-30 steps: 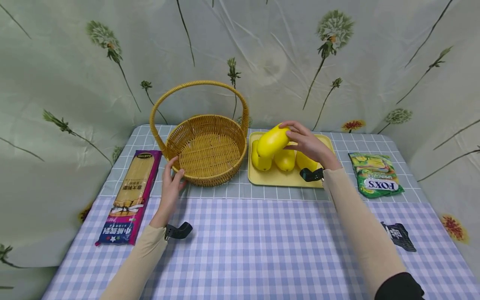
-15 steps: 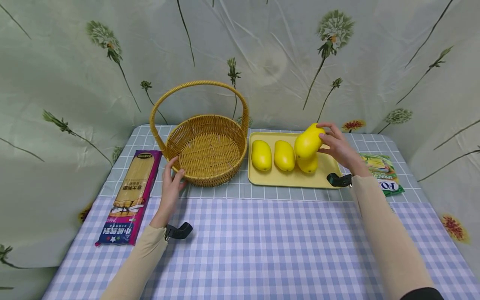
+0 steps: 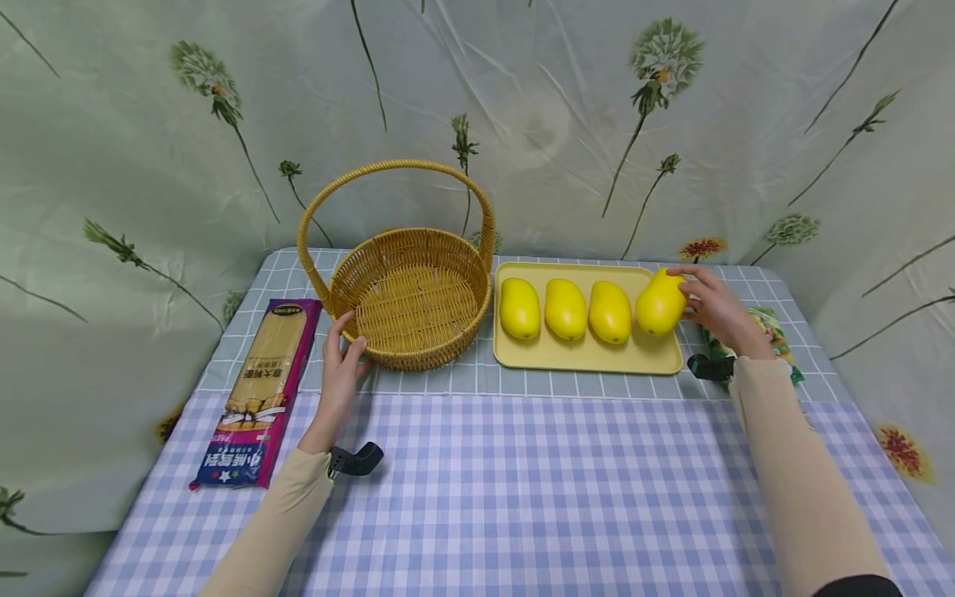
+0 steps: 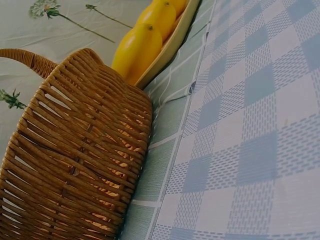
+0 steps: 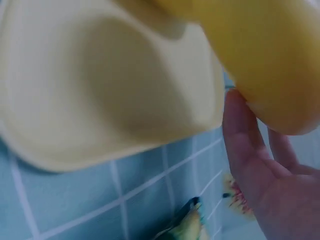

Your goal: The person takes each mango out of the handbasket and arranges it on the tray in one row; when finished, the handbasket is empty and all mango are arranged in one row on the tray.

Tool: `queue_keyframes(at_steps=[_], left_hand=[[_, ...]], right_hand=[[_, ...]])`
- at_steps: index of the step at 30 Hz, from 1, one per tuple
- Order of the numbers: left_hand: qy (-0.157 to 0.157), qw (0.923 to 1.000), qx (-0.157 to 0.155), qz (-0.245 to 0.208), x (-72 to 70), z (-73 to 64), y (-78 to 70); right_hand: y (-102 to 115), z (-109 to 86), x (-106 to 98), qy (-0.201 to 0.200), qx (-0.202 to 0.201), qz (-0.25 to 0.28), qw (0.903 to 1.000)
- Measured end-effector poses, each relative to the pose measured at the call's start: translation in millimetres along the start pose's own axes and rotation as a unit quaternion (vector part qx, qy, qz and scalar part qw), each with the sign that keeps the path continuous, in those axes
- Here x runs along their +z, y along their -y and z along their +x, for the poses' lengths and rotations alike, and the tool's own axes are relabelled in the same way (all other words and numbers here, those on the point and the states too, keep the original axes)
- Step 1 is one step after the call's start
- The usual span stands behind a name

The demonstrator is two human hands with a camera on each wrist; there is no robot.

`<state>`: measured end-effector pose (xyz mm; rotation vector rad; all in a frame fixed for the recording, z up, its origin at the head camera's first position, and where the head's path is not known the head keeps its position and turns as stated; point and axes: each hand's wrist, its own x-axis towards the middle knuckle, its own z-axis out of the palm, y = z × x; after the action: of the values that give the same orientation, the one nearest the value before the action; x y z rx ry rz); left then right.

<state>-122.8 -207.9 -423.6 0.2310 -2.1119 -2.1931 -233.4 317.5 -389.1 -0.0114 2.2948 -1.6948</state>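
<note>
My right hand [image 3: 718, 308] holds a yellow mango [image 3: 661, 303] by its upper right side, over the tray's right end. In the right wrist view, fingers [image 5: 240, 125] reach up against the underside of this mango [image 5: 270, 65], whose shadow falls on the tray. Three more mangoes lie in a row on the pale yellow tray [image 3: 582, 356], the rightmost being this mango [image 3: 610, 313]. My left hand [image 3: 339, 373] grips the near left rim of a wicker basket [image 3: 421, 311] with a tall handle. The left wrist view shows the woven basket wall [image 4: 75, 150] but not the hand.
A long pasta packet [image 3: 257, 394] lies left of the basket. To the tray's right, a green snack bag [image 3: 776, 332] is partly hidden by my right arm. A flowered curtain [image 3: 552, 124] hangs behind the checked tablecloth [image 3: 522, 489].
My right hand has carried the mango rightward across the tray and lowered it toward the right end, uncovering the three-mango row. The left hand and basket have stayed put.
</note>
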Motion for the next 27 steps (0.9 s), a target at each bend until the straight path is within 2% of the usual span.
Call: queue_keyframes(at_steps=[5,11,15,21,27], left_hand=[[-0.005,1.0000,0.004,0.002,-3.2,4.5,9.1],[-0.012,0.9998,0.011,0.015,-4.5,9.2,18.6],[-0.012,0.9998,0.008,0.011,-4.5,8.7,18.2],[-0.003,1.0000,-0.002,-0.001,-0.2,0.2,0.9],[-0.006,0.9999,0.004,0.007,-5.3,8.1,15.9]], right_hand=[[-10.1,7.9,1.2,0.014,0.024,-0.063,0.9976],[-9.2,13.6,9.9,0.039,0.014,-0.094,0.9947],[-4.7,15.7,14.7,0.044,0.010,-0.117,0.9921],[-1.7,18.0,17.1,0.051,0.005,-0.151,0.9873],[-4.4,19.6,16.6,0.038,0.002,-0.167,0.9853]])
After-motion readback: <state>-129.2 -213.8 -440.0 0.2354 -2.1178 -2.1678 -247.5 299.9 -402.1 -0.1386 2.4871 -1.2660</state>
